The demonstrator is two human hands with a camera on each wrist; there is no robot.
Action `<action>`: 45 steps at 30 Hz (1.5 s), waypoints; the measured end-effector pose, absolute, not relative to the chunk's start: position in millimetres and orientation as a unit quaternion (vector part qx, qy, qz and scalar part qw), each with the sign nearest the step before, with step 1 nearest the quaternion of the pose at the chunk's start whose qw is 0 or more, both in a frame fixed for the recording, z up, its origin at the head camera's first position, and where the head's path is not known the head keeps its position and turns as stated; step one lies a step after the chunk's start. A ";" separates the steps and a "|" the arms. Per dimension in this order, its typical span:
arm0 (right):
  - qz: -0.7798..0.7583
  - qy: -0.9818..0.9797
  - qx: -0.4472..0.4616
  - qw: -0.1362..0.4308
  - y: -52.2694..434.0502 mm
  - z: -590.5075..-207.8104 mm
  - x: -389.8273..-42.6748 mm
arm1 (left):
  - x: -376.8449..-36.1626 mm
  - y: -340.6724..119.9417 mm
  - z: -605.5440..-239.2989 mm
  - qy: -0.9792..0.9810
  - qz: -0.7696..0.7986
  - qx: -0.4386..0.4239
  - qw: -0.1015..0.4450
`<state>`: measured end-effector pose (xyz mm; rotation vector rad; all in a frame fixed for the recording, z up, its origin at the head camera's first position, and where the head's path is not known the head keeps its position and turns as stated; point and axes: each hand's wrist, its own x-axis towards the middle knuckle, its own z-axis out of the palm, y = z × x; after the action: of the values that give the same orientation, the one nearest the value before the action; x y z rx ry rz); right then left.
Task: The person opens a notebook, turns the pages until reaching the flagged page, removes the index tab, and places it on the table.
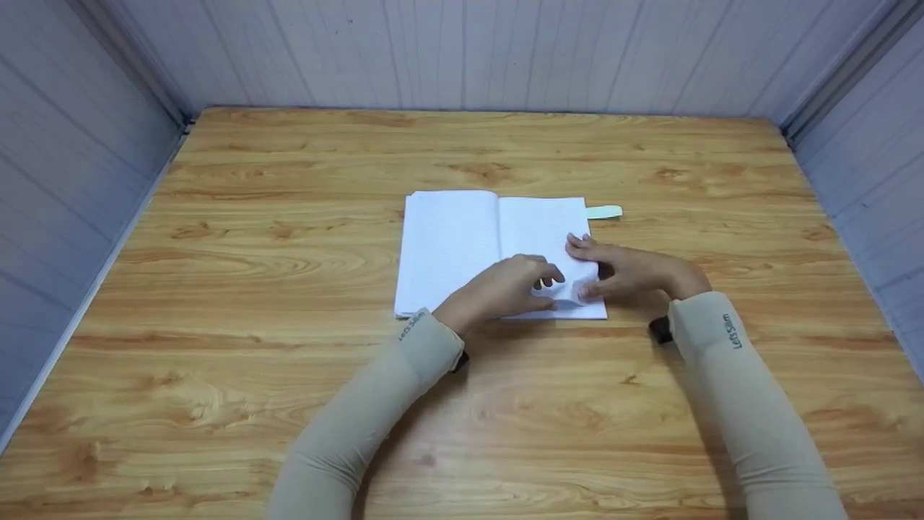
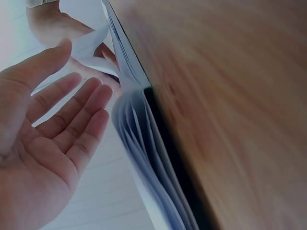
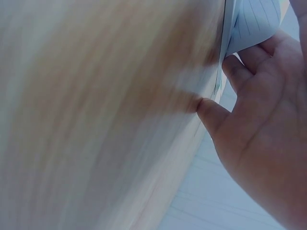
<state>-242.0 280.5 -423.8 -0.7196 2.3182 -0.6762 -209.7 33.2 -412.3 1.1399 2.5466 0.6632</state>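
Note:
An open notebook point(image 1: 451, 245) with white lined pages lies on the wooden table. Over its right page hovers my left hand point(image 1: 509, 285), fingers loosely bent. Its palm point(image 2: 43, 163) looks bare in the left wrist view, with nothing between thumb and fingers. At the right edge of that page is my right hand point(image 1: 632, 271), fingers spread on the paper and thumb touching the lower corner. A page there curls up point(image 3: 256, 24) beside the right fingers. The right wrist view partly hides the thumb and the contact with the page.
A pale tab point(image 1: 605, 212) sticks out from the notebook's upper right side. Panelled walls point(image 1: 433, 58) stand behind and at both sides of the wooden table point(image 1: 253, 289). Dark wrist bands point(image 1: 660, 330) show at the sleeve cuffs.

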 end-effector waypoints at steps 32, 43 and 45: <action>-0.281 0.891 -0.256 0.249 281.8 -412.9 -239.7 | -211.0 36.3 -412.5 0.861 0.300 0.400 0.091; -0.325 0.896 -0.217 0.214 284.7 -412.4 -238.2 | -210.0 27.0 -408.1 0.858 0.372 0.347 0.073; -0.328 0.896 -0.215 0.209 284.6 -412.0 -238.4 | -210.1 24.0 -406.4 0.853 0.392 0.340 0.057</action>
<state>-238.4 284.6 -412.0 -0.5978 2.4923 -0.9136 -210.1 24.0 -406.4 1.0323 2.5872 1.1881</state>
